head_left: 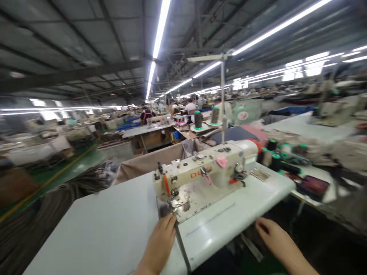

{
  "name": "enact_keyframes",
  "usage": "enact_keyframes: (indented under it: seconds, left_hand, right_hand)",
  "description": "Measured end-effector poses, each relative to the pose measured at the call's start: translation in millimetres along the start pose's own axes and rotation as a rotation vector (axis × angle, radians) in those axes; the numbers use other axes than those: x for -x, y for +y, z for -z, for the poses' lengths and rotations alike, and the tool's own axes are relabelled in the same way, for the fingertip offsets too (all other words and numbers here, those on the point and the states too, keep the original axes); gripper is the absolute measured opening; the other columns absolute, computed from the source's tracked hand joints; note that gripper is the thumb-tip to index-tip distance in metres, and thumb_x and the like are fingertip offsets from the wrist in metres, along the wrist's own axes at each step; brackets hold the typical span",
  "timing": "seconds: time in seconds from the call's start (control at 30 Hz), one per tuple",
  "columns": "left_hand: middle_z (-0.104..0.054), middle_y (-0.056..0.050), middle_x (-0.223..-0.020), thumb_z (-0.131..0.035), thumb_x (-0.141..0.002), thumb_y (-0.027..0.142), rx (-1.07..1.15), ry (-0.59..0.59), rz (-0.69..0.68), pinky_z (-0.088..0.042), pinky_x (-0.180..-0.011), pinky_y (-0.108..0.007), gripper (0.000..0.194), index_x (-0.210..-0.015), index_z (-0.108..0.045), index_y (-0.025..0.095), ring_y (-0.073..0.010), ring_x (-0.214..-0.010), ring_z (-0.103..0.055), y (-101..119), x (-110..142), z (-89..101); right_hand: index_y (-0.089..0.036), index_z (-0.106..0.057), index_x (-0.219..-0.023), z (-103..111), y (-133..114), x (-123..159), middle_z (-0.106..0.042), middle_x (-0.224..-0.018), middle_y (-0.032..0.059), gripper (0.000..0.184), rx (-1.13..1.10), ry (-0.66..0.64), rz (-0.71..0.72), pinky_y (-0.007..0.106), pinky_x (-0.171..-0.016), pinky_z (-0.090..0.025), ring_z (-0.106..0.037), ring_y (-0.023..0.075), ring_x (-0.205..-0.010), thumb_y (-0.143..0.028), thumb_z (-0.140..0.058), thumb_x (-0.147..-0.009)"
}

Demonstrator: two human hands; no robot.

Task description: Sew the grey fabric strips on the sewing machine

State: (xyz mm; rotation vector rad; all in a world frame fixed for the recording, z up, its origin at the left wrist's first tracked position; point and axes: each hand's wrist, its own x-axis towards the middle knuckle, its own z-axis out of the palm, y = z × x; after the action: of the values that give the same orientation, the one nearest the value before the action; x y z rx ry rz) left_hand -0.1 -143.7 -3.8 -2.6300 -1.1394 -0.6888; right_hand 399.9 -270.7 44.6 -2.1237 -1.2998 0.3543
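The left hand lies flat, fingers loosely together, pressing a dark strap onto the white worktop just near of the sewing machine (needle end). The right hand hovers open, empty, off the worktop's near right edge.

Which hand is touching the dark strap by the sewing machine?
The left hand rests on the dark strap; the right hand hangs past the table's front edge.
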Motion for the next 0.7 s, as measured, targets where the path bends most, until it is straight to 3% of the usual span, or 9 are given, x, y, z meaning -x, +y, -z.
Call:
enact_keyframes:
  seconds: [0.17,0.37,0.5,0.7]
  left_hand:
    - [-0.069,-0.008,-0.135,-0.043,-0.102,0.021,0.001,0.063,-0.136,-0.059,-0.103,-0.034,0.038,-0.131,-0.067,0.020,-0.0221,-0.122,-0.068,-24.5,6.2,-19.7]
    - [-0.075,-0.007,-0.125,-0.046,-0.099,0.027,-0.009,0.142,-0.236,-0.064,-0.092,-0.031,0.036,-0.123,-0.072,0.021,-0.0224,-0.111,-0.073,-44.6,6.3,-34.1]
    - [-0.076,-0.005,-0.123,-0.047,-0.099,0.024,-0.085,0.189,-0.324,-0.065,-0.089,-0.031,0.033,-0.120,-0.072,0.021,-0.0221,-0.108,-0.075,-49.2,6.4,-39.3]
    - [-0.075,-0.004,-0.128,-0.050,-0.098,0.026,-0.059,0.175,-0.334,-0.065,-0.089,-0.033,0.033,-0.125,-0.068,0.025,-0.0237,-0.113,-0.074,-67.1,16.5,-59.0]
  right_hand:
    - [-0.014,-0.074,-0.107,41.3,59.4,-15.0,-0.071,-0.113,0.0155,0.023,0.192,0.268,-0.232,0.038,-0.100,-0.049,-0.068,0.0275,-0.106,-0.011,-0.060,-0.088]
    - [-0.016,-0.065,-0.125,76.8,105.0,-32.6,-0.063,-0.133,0.0126,0.029,0.360,0.473,-0.417,0.051,-0.106,-0.048,-0.059,0.0305,-0.125,-0.028,-0.067,-0.099]
    - [-0.018,-0.060,-0.137,102.0,124.1,-55.4,-0.059,-0.141,0.0136,0.040,0.411,0.478,-0.500,0.054,-0.106,-0.050,-0.059,0.0321,-0.126,-0.032,-0.068,-0.100]
    - [-0.019,-0.059,-0.139,130.1,148.0,-94.5,-0.061,-0.141,0.0138,0.042,0.426,0.363,-0.587,0.052,-0.101,-0.056,-0.064,0.0308,-0.121,-0.034,-0.068,-0.101]
